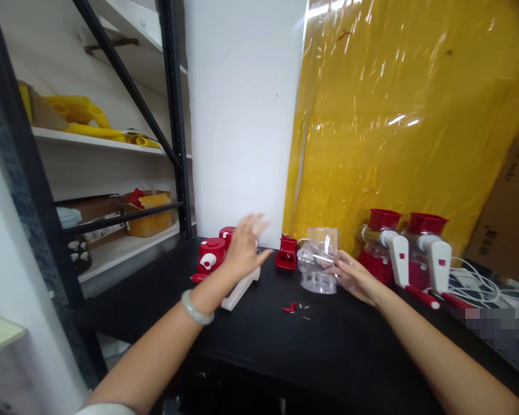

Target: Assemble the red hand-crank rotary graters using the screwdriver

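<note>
With my left grip [243, 245] spread and my right grip [357, 279] pinching one side of the clear plastic housing [318, 282] beside the red hopper [287, 261], one-sided support may let it tip.

Clear, see-through plastic housing with a squarish upper part [319, 281]: smooth and glossy, with bright glints on its edges.
Red, hollow, open-mouthed part [287, 244]: looks like opaque plastic, smooth, with a slight sheen.
Long white bar-shaped part [237, 293]: plastic by its look, smooth, softly matt.
Broad black worktop [259, 343]: smooth, mostly matt.
Large yellow translucent sheet [384, 115]: plastic film, very glossy, creased and streaked with reflections.
Tall white flat panel [242, 115]: smooth, low sheen; material unclear.
Black upright shelf post [172, 86]: looks like painted metal.
Brown printed carton [501, 202]: cardboard, matt.
Pale round bangle [194, 308]: polished, stone-like.
</note>
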Demonstrator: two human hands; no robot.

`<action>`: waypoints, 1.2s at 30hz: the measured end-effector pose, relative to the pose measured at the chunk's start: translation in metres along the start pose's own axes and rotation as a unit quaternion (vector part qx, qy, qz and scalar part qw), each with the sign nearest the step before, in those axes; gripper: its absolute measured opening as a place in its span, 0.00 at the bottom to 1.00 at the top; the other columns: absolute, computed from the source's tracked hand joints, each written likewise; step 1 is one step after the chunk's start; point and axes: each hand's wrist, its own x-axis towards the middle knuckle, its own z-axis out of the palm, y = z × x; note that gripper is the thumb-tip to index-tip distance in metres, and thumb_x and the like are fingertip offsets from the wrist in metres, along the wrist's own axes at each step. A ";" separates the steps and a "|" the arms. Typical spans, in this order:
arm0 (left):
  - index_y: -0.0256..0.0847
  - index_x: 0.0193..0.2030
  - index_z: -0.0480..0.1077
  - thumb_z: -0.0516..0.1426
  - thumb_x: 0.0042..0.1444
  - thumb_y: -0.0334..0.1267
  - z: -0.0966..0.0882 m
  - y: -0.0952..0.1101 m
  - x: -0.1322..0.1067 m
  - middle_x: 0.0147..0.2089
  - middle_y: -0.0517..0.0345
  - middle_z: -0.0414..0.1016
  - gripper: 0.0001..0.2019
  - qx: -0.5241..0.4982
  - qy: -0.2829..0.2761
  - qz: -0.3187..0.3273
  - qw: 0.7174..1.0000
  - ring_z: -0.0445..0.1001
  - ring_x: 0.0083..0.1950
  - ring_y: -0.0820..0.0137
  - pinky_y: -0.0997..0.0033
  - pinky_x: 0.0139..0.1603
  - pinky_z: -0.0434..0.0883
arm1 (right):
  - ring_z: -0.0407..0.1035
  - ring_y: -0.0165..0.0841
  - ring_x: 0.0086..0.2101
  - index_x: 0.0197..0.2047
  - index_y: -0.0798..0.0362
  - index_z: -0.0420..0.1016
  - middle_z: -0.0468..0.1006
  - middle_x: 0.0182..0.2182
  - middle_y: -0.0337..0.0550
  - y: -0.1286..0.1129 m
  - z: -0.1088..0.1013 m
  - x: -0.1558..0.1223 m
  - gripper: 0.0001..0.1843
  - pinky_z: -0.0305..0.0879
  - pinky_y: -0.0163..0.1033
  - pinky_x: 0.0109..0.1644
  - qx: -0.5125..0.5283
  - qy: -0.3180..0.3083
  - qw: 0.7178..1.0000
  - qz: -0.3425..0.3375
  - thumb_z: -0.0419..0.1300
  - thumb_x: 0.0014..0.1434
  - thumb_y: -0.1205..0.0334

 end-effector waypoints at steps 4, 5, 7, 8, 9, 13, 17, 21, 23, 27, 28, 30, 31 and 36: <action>0.38 0.63 0.56 0.69 0.41 0.51 -0.023 -0.069 -0.016 0.62 0.38 0.62 0.45 0.102 -0.093 -0.332 0.933 0.57 0.67 0.47 0.47 0.65 0.58 | 0.75 0.27 0.35 0.45 0.44 0.71 0.78 0.40 0.35 0.002 -0.012 0.005 0.26 0.70 0.34 0.44 0.015 0.127 0.990 -0.058 0.74 0.44 0.54; 0.36 0.64 0.55 0.69 0.38 0.52 -0.026 -0.081 -0.023 0.63 0.36 0.61 0.49 0.112 -0.139 -0.388 0.904 0.57 0.67 0.45 0.47 0.64 0.59 | 0.74 0.26 0.35 0.45 0.44 0.71 0.78 0.39 0.35 0.003 -0.013 0.006 0.27 0.70 0.33 0.44 0.017 0.152 0.986 -0.068 0.75 0.42 0.54; 0.33 0.66 0.51 0.70 0.36 0.54 -0.029 -0.098 -0.038 0.62 0.31 0.62 0.54 0.097 -0.208 -0.462 0.857 0.61 0.65 0.45 0.50 0.62 0.62 | 0.74 0.25 0.34 0.45 0.44 0.71 0.78 0.39 0.34 0.005 -0.015 0.009 0.29 0.71 0.32 0.44 0.014 0.184 0.980 -0.078 0.76 0.40 0.54; 0.32 0.66 0.49 0.69 0.36 0.55 -0.029 -0.101 -0.044 0.62 0.31 0.63 0.55 0.076 -0.224 -0.486 0.841 0.64 0.64 0.46 0.53 0.60 0.64 | 0.74 0.24 0.34 0.45 0.44 0.71 0.78 0.40 0.34 0.006 -0.014 0.010 0.29 0.71 0.32 0.44 0.009 0.193 0.978 -0.082 0.76 0.40 0.54; 0.32 0.67 0.48 0.69 0.37 0.55 -0.028 -0.102 -0.049 0.62 0.31 0.63 0.56 0.056 -0.228 -0.502 0.832 0.66 0.63 0.48 0.55 0.59 0.66 | 0.74 0.24 0.34 0.45 0.44 0.71 0.78 0.40 0.35 0.007 -0.014 0.011 0.29 0.71 0.31 0.44 0.003 0.196 0.977 -0.085 0.76 0.39 0.54; 0.34 0.67 0.47 0.67 0.40 0.56 -0.028 -0.100 -0.055 0.63 0.33 0.65 0.53 0.032 -0.212 -0.518 0.828 0.68 0.62 0.50 0.58 0.58 0.68 | 0.75 0.25 0.34 0.45 0.45 0.71 0.78 0.41 0.36 0.009 -0.010 0.009 0.30 0.73 0.31 0.44 -0.015 0.198 0.976 -0.093 0.76 0.40 0.54; 0.33 0.63 0.53 0.68 0.37 0.58 -0.053 -0.096 -0.037 0.60 0.32 0.67 0.51 0.098 -0.157 -0.518 0.835 0.69 0.60 0.45 0.52 0.57 0.68 | 0.75 0.25 0.35 0.45 0.45 0.71 0.78 0.41 0.36 0.008 -0.012 0.011 0.29 0.73 0.30 0.44 -0.011 0.202 0.974 -0.100 0.76 0.39 0.54; 0.40 0.60 0.56 0.70 0.36 0.54 -0.084 -0.059 -0.001 0.58 0.42 0.69 0.46 0.081 0.000 -0.401 0.912 0.72 0.57 0.51 0.55 0.54 0.71 | 0.75 0.27 0.37 0.46 0.43 0.70 0.78 0.39 0.36 0.003 -0.018 0.012 0.32 0.73 0.34 0.46 -0.012 0.228 0.967 -0.112 0.76 0.38 0.55; 0.41 0.59 0.57 0.71 0.35 0.49 -0.082 -0.031 0.016 0.57 0.46 0.70 0.45 -0.005 0.002 -0.307 0.952 0.72 0.57 0.55 0.57 0.56 0.70 | 0.75 0.30 0.40 0.47 0.43 0.70 0.78 0.38 0.37 -0.005 -0.022 0.010 0.33 0.72 0.38 0.50 -0.014 0.227 0.965 -0.132 0.76 0.38 0.56; 0.40 0.54 0.62 0.71 0.35 0.46 -0.031 0.018 0.036 0.54 0.48 0.73 0.38 -0.225 -0.193 -0.211 0.932 0.74 0.53 0.58 0.57 0.56 0.70 | 0.74 0.36 0.45 0.45 0.43 0.71 0.79 0.39 0.39 -0.025 -0.025 0.002 0.27 0.70 0.46 0.55 -0.030 0.219 0.956 -0.191 0.74 0.42 0.53; 0.40 0.53 0.63 0.72 0.34 0.45 -0.013 0.027 0.037 0.54 0.48 0.73 0.38 -0.257 -0.224 -0.197 0.919 0.74 0.53 0.57 0.56 0.56 0.70 | 0.74 0.37 0.45 0.45 0.43 0.71 0.79 0.40 0.40 -0.029 -0.025 0.000 0.26 0.69 0.47 0.55 -0.033 0.211 0.956 -0.202 0.73 0.43 0.51; 0.39 0.53 0.64 0.72 0.33 0.44 0.023 0.041 0.037 0.53 0.46 0.74 0.39 -0.310 -0.273 -0.202 0.888 0.74 0.54 0.57 0.55 0.57 0.69 | 0.74 0.39 0.45 0.44 0.43 0.72 0.79 0.40 0.42 -0.034 -0.026 -0.003 0.24 0.69 0.49 0.55 -0.041 0.199 0.956 -0.214 0.71 0.44 0.49; 0.38 0.53 0.64 0.72 0.33 0.44 0.039 0.047 0.036 0.53 0.46 0.74 0.39 -0.328 -0.280 -0.214 0.876 0.74 0.54 0.57 0.54 0.57 0.69 | 0.74 0.40 0.45 0.44 0.44 0.72 0.79 0.41 0.42 -0.036 -0.026 -0.004 0.24 0.68 0.49 0.56 -0.047 0.195 0.956 -0.216 0.71 0.45 0.49; 0.35 0.54 0.64 0.73 0.31 0.47 0.083 0.067 0.027 0.54 0.41 0.74 0.42 -0.362 -0.310 -0.242 0.845 0.74 0.55 0.54 0.51 0.57 0.68 | 0.74 0.40 0.46 0.46 0.43 0.72 0.78 0.43 0.42 -0.033 -0.023 -0.003 0.28 0.67 0.50 0.57 -0.061 0.187 0.961 -0.195 0.73 0.42 0.50</action>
